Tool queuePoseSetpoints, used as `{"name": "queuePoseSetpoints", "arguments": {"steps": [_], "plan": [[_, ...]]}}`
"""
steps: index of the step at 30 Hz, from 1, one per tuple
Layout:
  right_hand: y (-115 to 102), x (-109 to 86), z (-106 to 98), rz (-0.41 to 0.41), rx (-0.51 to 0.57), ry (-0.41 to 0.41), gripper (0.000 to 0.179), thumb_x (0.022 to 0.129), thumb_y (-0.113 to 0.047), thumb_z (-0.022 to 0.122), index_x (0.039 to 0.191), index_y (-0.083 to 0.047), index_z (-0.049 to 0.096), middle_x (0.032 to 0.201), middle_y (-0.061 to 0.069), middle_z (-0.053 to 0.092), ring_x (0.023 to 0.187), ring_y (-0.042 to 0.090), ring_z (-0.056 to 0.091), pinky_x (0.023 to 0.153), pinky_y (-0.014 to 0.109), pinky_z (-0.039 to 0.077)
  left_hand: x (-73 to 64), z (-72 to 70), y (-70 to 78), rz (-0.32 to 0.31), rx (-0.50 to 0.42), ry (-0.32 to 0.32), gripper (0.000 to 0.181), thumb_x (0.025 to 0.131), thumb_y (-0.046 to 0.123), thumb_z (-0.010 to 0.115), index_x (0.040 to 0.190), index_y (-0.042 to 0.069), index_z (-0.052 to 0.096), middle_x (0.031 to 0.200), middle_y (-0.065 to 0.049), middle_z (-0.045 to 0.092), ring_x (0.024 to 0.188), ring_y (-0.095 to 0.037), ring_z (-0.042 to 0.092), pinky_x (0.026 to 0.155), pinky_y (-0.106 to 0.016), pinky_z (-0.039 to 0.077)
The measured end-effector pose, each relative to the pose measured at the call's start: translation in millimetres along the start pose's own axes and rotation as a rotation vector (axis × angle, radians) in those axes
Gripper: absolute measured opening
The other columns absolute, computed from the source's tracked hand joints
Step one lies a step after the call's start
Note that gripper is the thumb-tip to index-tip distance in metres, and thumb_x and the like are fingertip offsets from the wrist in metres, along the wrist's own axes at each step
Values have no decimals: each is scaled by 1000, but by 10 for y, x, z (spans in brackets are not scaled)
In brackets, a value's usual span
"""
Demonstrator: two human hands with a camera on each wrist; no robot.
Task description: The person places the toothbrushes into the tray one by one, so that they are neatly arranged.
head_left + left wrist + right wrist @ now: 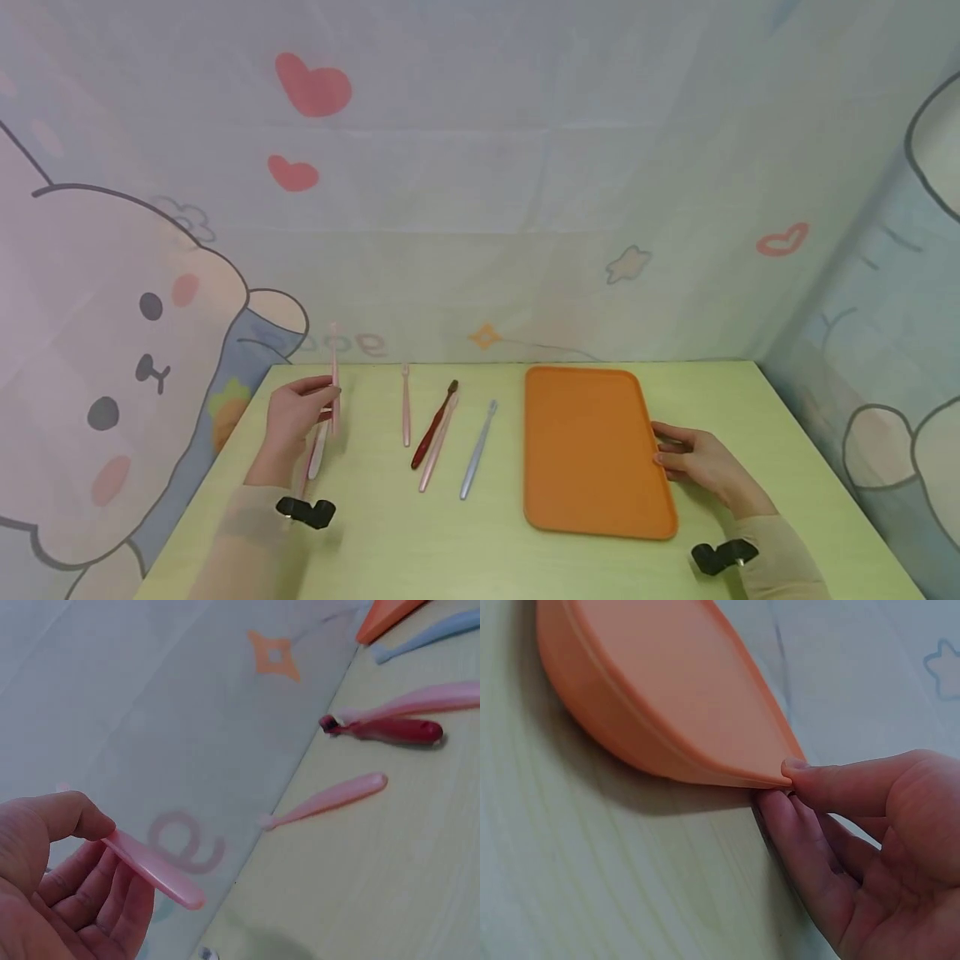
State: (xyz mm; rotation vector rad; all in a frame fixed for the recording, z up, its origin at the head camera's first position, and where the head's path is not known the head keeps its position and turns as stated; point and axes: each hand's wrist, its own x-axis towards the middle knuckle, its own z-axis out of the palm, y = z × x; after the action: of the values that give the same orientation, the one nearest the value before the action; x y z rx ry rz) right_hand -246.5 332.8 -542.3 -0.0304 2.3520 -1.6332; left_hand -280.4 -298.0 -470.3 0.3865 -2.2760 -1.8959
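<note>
My left hand (296, 417) pinches a pink toothbrush (154, 870) between thumb and fingers, holding it upright above the table's left side. Under that hand lie a white toothbrush (318, 452) and a pinkish one (306, 471), both partly hidden. My right hand (701, 458) grips the right edge of an orange tray (592, 454), thumb on top and fingers beneath the rim. Between the hands lie a pink toothbrush (407, 408), a dark red toothbrush (430, 432) beside another pink toothbrush (437, 450), and a light blue toothbrush (477, 454).
The pale yellow-green table (420, 554) ends at the back against a printed cloth (465, 167) with hearts and a bear. More cloth hangs at both sides. Black wrist mounts (306, 511) sit on both sleeves.
</note>
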Motion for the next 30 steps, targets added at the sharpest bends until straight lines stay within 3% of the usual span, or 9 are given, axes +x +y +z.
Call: {"name": "queuePoseSetpoints", "arguments": {"steps": [7, 15, 25, 30], "plan": [[-24, -26, 0, 22, -4, 8, 70, 102, -8, 73, 161, 7, 38, 140, 31, 60, 105, 17, 70, 82, 34, 64, -127, 287, 55, -17, -105, -117, 45, 101, 9, 73, 141, -9, 62, 105, -4, 80, 85, -11, 73, 78, -28, 64], [-28, -9, 4, 5, -18, -4, 68, 103, -7, 71, 161, 8, 38, 147, 34, 55, 112, 21, 71, 83, 34, 64, -297, 630, 47, -3, -117, -218, 42, 101, 8, 74, 137, -10, 64, 111, -12, 78, 96, -20, 75, 84, -33, 64], [-29, 10, 10, 19, 0, 2, 67, 103, -5, 70, 161, 8, 38, 150, 34, 53, 108, 18, 72, 82, 34, 64, -509, 1212, 21, -15, -191, -352, 37, 99, 4, 75, 131, -12, 67, 112, -21, 77, 93, -23, 76, 88, -40, 64], [-9, 17, 20, 20, 0, 9, 68, 102, -6, 71, 161, 7, 38, 149, 34, 54, 107, 19, 71, 81, 35, 65, -626, 1493, 11, -30, -268, -438, 36, 98, 1, 75, 129, -14, 67, 107, -15, 78, 90, -19, 75, 84, -36, 65]]}}
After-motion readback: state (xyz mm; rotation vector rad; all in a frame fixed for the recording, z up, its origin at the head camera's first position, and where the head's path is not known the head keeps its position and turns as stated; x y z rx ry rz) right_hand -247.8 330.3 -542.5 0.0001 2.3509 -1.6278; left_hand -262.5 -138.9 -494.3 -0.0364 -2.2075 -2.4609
